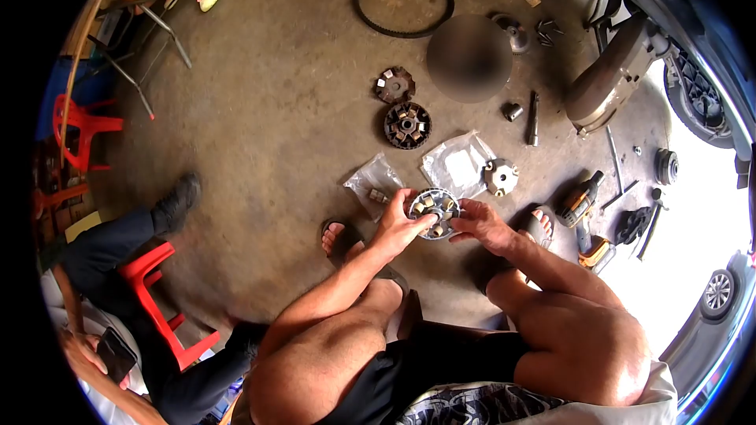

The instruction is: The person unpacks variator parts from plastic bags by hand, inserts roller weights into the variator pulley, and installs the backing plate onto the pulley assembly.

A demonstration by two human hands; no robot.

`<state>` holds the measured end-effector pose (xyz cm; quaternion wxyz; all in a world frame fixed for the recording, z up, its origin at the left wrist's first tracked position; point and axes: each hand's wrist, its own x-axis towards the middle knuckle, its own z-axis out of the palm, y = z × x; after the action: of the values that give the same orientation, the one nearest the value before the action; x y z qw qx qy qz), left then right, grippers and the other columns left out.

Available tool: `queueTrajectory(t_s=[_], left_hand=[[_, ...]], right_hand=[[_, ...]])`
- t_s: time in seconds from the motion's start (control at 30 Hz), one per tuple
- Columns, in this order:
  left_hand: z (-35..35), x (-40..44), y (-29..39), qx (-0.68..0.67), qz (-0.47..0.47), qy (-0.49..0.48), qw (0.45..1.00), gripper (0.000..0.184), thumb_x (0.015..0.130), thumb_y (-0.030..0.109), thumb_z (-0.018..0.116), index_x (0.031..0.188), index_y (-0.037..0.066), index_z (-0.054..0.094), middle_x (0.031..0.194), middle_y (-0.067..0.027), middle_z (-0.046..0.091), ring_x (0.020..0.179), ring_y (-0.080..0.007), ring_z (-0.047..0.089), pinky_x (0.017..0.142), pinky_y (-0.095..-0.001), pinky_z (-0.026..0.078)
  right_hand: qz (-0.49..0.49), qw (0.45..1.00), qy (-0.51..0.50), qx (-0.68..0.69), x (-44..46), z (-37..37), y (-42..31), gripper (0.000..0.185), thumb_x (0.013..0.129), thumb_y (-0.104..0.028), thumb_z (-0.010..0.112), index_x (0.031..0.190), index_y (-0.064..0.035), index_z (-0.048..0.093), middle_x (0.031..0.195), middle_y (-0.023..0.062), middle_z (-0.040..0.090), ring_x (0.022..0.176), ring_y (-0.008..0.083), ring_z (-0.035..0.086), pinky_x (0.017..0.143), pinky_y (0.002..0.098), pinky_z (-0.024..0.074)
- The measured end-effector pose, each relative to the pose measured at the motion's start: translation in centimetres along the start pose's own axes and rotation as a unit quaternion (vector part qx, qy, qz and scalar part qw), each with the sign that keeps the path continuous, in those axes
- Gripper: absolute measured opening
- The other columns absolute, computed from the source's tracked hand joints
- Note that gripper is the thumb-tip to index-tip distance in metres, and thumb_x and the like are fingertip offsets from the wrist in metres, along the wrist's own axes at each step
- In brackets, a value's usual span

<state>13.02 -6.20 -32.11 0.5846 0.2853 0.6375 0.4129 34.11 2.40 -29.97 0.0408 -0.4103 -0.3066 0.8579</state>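
Both my hands hold a round silver toothed part (435,213) with several tan rollers in its recesses. My left hand (405,224) grips its left side, the thumb over the middle. At its right edge my right hand (482,224) has its fingers closed on the rim. Just beyond lie two clear plastic bags (370,177) (457,164), and a silver plate with notches (502,177) sits right of them. Farther off are a dark round part with rollers (408,126) and a dark notched plate (394,85).
A black belt (403,1) lies at the top. To the right are a socket (513,112), an extension bar (535,120), a power drill (580,198) and a vehicle's metal housing (610,79). A seated person's dark shoe (177,203) and a red stool (165,307) are at left.
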Motion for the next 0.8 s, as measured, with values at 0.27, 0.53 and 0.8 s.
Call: queueTrajectory(t_s=[0.27,0.53,0.8], left_hand=[[0.15,0.09,-0.29,-0.001,-0.011,0.016,1.000,0.053,0.077,0.015,0.084,0.117,0.000,0.052,0.102,-0.0074,0.064,0.092,-0.0128,0.061,0.080,-0.0280,0.053],[0.25,0.24,-0.19,-0.024,-0.016,0.005,1.000,0.052,0.079,0.013,0.083,0.118,0.000,0.051,0.101,-0.0073,0.064,0.091,-0.0122,0.061,0.079,-0.0277,0.053],[0.32,0.23,0.16,-0.006,-0.026,0.007,1.000,0.053,0.079,0.014,0.082,0.119,0.000,0.050,0.101,-0.0075,0.065,0.092,-0.0136,0.062,0.081,-0.0284,0.053]], right_hand=[[0.006,1.000,0.021,-0.009,0.28,-0.41,0.56,0.041,0.092,-0.021,0.069,0.122,0.0028,0.057,0.105,0.0106,0.067,0.091,0.0190,0.068,0.081,0.0338,0.0590],[0.017,0.999,0.024,-0.021,0.11,-0.67,0.36,0.038,0.093,-0.021,0.068,0.121,0.0020,0.057,0.105,0.0094,0.067,0.093,0.0183,0.067,0.083,0.0337,0.0582],[0.017,0.999,0.023,-0.017,0.14,-0.93,0.63,0.034,0.094,-0.019,0.067,0.120,0.0009,0.057,0.109,0.0082,0.064,0.095,0.0177,0.066,0.085,0.0339,0.0575]])
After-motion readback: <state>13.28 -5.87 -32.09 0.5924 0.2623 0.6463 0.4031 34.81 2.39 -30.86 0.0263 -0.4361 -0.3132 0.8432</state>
